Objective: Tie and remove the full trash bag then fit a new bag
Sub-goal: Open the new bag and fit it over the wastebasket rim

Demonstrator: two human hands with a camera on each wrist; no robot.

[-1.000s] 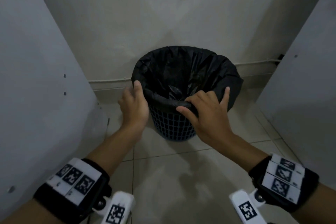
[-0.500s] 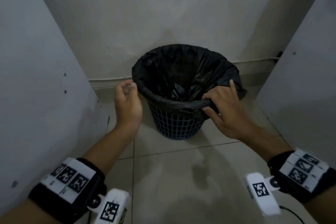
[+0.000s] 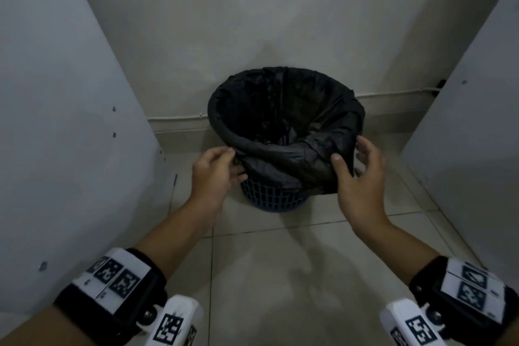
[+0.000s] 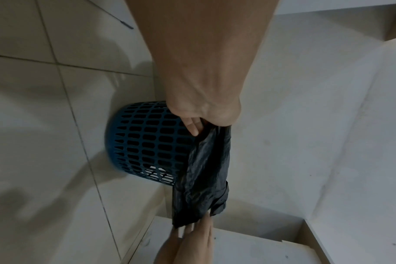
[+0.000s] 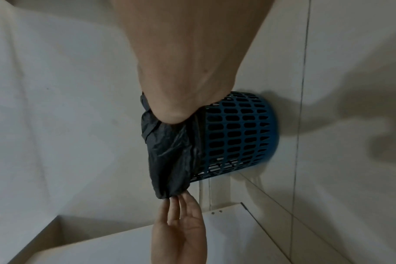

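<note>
Judging by the scene, fitting is nearly done: the black trash bag (image 3: 283, 121) lines the blue basket (image 3: 269, 198); left hand (image 3: 216, 174) pinches the cuff, right hand (image 3: 362, 174) holds its overhang.

The floor (image 3: 280, 275) was pale glossy tile with thin dark grout lines. A blue plastic lattice waste basket (image 3: 269, 199) stood upright on it, close to the back wall, between two white panels.

Black trash bag (image 3: 283, 154) lines blue lattice bin (image 3: 269, 199), upright on floor; near edge folded outside.
</note>
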